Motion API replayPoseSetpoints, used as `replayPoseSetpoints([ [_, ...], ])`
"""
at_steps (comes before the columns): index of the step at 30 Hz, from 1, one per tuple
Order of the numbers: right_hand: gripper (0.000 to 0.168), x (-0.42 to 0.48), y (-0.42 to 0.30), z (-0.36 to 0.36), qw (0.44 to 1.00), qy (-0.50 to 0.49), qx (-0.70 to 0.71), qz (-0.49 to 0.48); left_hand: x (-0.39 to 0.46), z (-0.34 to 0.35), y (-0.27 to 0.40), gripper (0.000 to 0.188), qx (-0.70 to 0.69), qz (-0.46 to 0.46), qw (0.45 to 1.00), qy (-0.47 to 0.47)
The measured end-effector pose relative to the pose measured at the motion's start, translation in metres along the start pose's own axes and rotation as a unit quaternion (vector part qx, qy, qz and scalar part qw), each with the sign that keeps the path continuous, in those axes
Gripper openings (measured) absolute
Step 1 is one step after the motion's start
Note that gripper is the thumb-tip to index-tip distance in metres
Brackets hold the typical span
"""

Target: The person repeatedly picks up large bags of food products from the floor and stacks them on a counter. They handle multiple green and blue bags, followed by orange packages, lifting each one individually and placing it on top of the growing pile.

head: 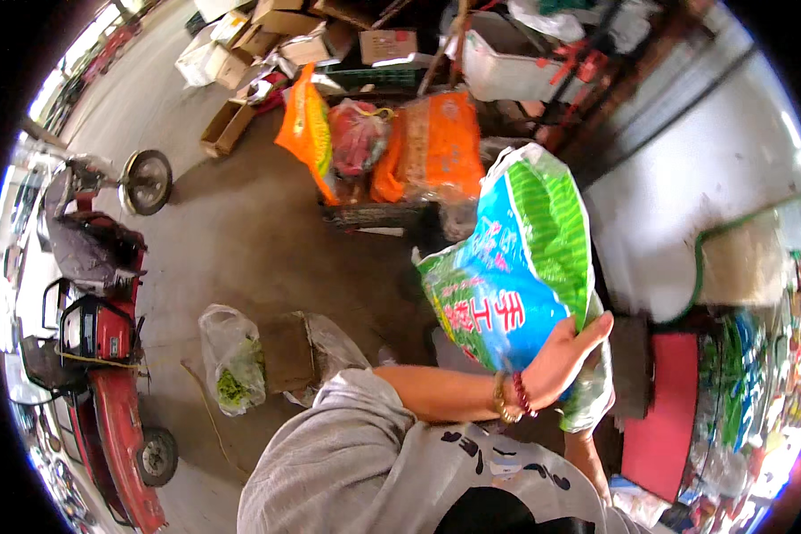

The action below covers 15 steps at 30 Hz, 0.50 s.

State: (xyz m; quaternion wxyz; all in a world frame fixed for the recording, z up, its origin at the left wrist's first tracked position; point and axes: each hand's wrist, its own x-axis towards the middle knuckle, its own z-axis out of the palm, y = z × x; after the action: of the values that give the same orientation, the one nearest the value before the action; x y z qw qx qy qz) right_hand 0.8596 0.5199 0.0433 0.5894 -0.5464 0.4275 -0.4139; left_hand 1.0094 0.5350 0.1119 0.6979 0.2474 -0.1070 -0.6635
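Note:
A large printed plastic bag (507, 267), green and blue with writing on it, is held up in front of my torso. My left hand (564, 357), with two beaded bracelets at the wrist, grips the bag's near edge from the front. Most of my right hand (610, 399) is hidden behind the bag's lower right end; it holds the bag there, with the forearm coming up from below. The bag's upper part spreads out wide and slants away from me. Whether anything is inside it cannot be seen.
Orange plastic packs (444, 147) and a red bundle (359, 137) sit on a low stand ahead. Behind are cardboard boxes (307, 47) and a white bin (500, 63). A clear bag with greens (233, 374) lies on the floor, left. A red three-wheeled vehicle (110, 374) stands farther left.

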Motion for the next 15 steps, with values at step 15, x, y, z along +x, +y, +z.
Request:
replayPoseSetpoints([
  [15,0.036,-0.055,-0.144,-0.307,0.936,0.281,0.041,-0.208,0.021,0.217,-0.295,0.050,0.476,0.563,0.555,-0.385],
])
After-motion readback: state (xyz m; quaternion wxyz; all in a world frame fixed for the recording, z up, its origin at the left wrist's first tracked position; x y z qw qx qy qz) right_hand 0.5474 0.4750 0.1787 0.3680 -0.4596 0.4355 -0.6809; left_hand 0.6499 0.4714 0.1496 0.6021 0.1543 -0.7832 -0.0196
